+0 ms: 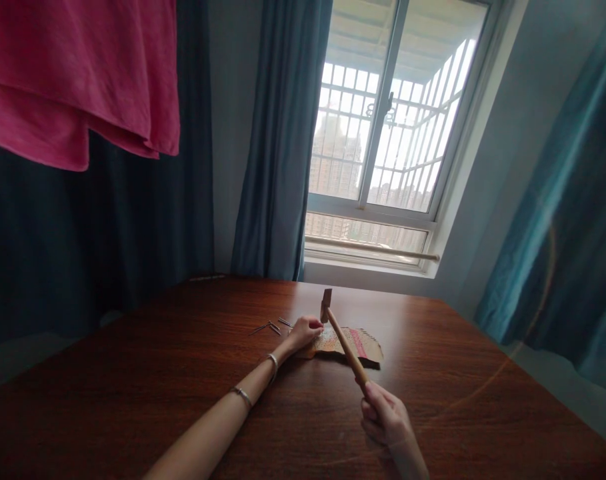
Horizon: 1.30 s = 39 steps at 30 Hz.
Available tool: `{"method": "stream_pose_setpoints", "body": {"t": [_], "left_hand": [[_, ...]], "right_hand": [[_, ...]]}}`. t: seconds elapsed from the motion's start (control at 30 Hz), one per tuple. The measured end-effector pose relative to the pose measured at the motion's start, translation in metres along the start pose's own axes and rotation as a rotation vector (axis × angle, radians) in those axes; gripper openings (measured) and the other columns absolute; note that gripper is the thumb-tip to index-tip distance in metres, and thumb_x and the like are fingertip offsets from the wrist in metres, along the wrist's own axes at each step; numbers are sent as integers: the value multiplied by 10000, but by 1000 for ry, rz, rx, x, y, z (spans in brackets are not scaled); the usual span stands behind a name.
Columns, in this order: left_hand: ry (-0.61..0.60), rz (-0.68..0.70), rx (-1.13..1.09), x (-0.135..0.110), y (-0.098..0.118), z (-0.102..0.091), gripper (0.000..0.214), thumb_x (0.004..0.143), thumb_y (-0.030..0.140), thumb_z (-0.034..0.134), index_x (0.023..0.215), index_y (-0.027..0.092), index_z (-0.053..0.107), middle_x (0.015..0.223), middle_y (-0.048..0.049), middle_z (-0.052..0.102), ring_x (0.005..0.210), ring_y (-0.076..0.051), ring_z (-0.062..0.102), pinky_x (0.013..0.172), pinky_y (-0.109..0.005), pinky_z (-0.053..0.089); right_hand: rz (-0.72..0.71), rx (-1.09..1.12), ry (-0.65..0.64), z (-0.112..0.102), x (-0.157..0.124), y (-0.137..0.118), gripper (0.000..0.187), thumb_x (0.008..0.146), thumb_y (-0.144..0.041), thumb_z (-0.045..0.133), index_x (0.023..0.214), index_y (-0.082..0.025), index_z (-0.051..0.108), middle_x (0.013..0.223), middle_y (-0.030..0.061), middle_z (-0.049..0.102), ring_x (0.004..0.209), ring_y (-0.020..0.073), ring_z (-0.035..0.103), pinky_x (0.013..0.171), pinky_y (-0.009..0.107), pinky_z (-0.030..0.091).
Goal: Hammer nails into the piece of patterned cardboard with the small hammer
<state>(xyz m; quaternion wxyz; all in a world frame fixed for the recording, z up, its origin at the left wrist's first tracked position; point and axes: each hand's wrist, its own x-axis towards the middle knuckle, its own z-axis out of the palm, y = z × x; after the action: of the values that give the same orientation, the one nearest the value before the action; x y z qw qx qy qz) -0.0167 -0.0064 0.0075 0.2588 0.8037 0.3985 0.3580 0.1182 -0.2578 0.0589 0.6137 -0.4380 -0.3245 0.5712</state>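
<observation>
My right hand (389,417) is wrapped round the lower end of the wooden handle of a hammer (347,347). The hammer's head is raised just above the fingertips of my left hand (305,332). Those fingers are pinched together at the left part of a torn piece of cardboard (360,343); whatever sits between them is too small to make out. The cardboard lies on the table, printed with a pink band and dark marks, its right end lifted a little. Left of my left hand lie several thin metal pieces, which look like nails (273,327).
All of this is on a dark reddish-brown wooden table (303,433). Behind it are a barred window (373,133) and a blue curtain (277,147). Pink cloth (83,80) hangs at the upper left, and another curtain (547,220) is on the right.
</observation>
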Motion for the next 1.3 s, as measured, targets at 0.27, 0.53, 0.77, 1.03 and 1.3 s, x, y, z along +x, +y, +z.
{"method": "stream_pose_setpoints", "body": {"t": [0.27,0.53,0.77,1.03,1.3], "left_hand": [[-16,-30,-14,2,-1,0,226,686,304,568,742,113,676,733,-57,674,670,-155,577,607,-221,387],[-9,-47,-8,2,0,2,221,682,300,559,719,111,666,703,-45,661,644,-145,556,583,-214,366],[8,-23,-10,2,-2,3,205,676,283,561,703,107,661,688,-48,652,640,-143,556,582,-213,364],[12,-19,-5,2,-4,4,201,680,287,564,708,115,664,710,-48,648,651,-140,556,589,-211,368],[2,-35,-4,1,0,2,169,671,264,569,689,123,660,700,-39,632,656,-136,541,591,-209,367]], "right_hand": [[3,29,-8,4,-2,-4,480,600,-553,670,627,-200,346,456,-127,256,322,-16,118,301,139,58],[22,6,8,4,-4,-4,461,608,-563,656,658,-196,381,458,-128,256,310,-11,138,294,139,73],[-16,13,-20,4,-1,-4,457,618,-564,649,659,-192,386,454,-128,253,310,-15,144,304,138,72],[7,36,-18,5,-1,-4,444,625,-545,654,664,-192,388,462,-123,281,311,-19,135,308,139,62],[-9,25,-3,3,2,-3,467,600,-565,663,739,-187,427,456,-131,266,311,-13,149,305,132,72]]}}
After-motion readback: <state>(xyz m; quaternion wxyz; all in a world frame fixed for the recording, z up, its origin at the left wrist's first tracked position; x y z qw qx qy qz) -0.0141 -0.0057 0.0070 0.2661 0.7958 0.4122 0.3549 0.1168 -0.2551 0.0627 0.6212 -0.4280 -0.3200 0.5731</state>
